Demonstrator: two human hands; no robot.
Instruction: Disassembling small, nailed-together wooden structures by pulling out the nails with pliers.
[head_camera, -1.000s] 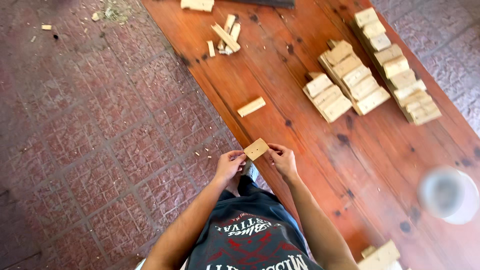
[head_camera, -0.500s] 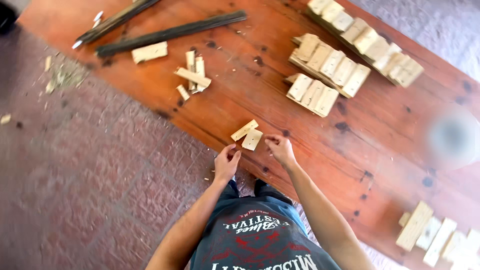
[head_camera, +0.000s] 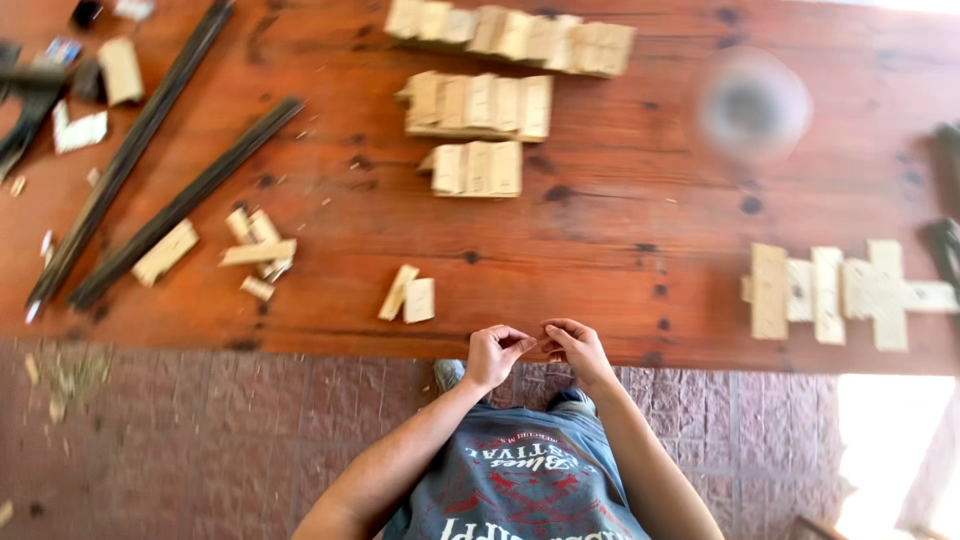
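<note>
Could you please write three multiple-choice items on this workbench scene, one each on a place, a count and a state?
1. Where do the two small wooden blocks nearest the hands lie?
A. On the table near its front edge
B. On the brick floor
C. On top of the far row of blocks

2. How many long dark rods lie on the table's left part?
A. One
B. Two
C. Five

3. How are the left hand and right hand?
A. Flat on the table
B. Together, fingertips meeting
C. Wide apart

Answers: 1 A, they rest on the wooden table just beyond the hands; 2 B, two rods lie slanted; 3 B, the fingertips meet at the table's edge.
</note>
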